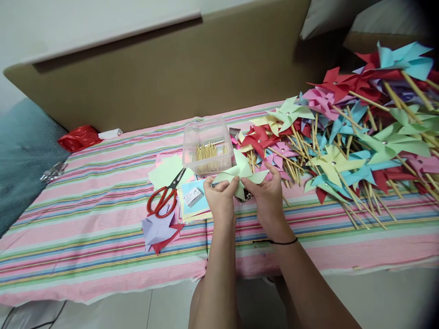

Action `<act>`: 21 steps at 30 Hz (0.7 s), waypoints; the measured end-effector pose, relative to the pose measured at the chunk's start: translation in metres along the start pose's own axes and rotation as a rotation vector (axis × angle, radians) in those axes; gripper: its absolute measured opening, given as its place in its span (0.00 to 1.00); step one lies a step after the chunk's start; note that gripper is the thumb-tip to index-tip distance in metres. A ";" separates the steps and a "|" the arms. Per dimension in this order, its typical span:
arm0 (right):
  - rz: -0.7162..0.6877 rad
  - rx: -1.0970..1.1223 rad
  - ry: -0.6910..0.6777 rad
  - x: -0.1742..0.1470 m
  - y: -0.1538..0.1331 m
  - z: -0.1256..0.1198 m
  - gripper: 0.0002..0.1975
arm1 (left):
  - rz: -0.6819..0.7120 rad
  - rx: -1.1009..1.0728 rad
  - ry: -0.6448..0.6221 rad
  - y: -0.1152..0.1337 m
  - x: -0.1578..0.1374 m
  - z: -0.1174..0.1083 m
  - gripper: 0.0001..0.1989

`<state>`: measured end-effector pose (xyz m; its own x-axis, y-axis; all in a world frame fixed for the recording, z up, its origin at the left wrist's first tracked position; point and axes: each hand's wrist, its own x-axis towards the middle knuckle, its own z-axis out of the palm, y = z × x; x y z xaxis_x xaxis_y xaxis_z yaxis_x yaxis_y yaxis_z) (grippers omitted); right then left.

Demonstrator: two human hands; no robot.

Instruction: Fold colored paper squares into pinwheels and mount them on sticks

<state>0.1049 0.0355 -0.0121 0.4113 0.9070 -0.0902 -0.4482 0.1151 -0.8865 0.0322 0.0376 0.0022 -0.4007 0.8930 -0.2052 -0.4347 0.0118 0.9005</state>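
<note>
Striped cloth covers the surface, wavy along its near edge; a tug there could shift everything on it. Places taken from the clear plastic box.

Nearest: black cord on the right wrist, near side of the box and to its right. Might snag a paper tip, nothing worse.

Purple paper cutout and red paper piece lie near-left of the box, overlapping. A dragging forearm could crease both.

Pale green paper piece is held up just in front of the box's near right corner. Left hand pinches one side, thumb against fingers; right hand grips the other, thumb pressed in. Main risk here — uneven pull between the two pinches could tear the sheet, or hard thumbs leave a wrong crease. Something shiny sits below, half hidden; cannot tell what.

Red-handled scissors lie left of the box on loose paper, tip toward it. A careless reach might meet the point.

Box itself stands open, wooden sticks inside; an elbow knock would likely spill them.

Pinwheels heap up right of the box — overlapping blades could bend under the weight.

Behind the box: tan backrest.
</note>
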 end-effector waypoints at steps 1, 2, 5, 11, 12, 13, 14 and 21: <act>-0.012 -0.018 0.005 0.000 0.000 0.000 0.44 | 0.000 -0.001 0.002 -0.001 0.000 0.000 0.32; -0.023 -0.042 0.009 0.000 -0.001 0.000 0.44 | 0.001 0.001 0.005 -0.001 0.000 0.000 0.33; -0.044 -0.108 0.022 0.001 -0.006 -0.002 0.43 | 0.000 0.027 -0.024 -0.001 0.000 -0.001 0.34; 0.114 -0.222 -0.079 0.015 -0.019 -0.029 0.45 | -0.040 0.086 -0.266 0.014 0.007 -0.015 0.30; 0.139 -0.262 -0.120 0.017 -0.021 -0.034 0.45 | -0.048 0.118 -0.310 0.016 0.009 -0.019 0.29; 0.160 -0.303 -0.163 0.019 -0.022 -0.039 0.44 | -0.065 0.162 -0.361 0.018 0.012 -0.022 0.29; 0.181 -0.339 -0.205 0.020 -0.023 -0.042 0.43 | -0.090 0.211 -0.414 0.019 0.013 -0.026 0.29; 0.267 -0.385 -0.350 0.018 -0.023 -0.046 0.43 | -0.168 0.377 -0.559 0.015 0.013 -0.029 0.28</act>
<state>0.1598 0.0307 -0.0140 0.0073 0.9717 -0.2359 -0.1531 -0.2321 -0.9606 -0.0025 0.0361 0.0019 0.1666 0.9621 -0.2160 -0.1043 0.2350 0.9664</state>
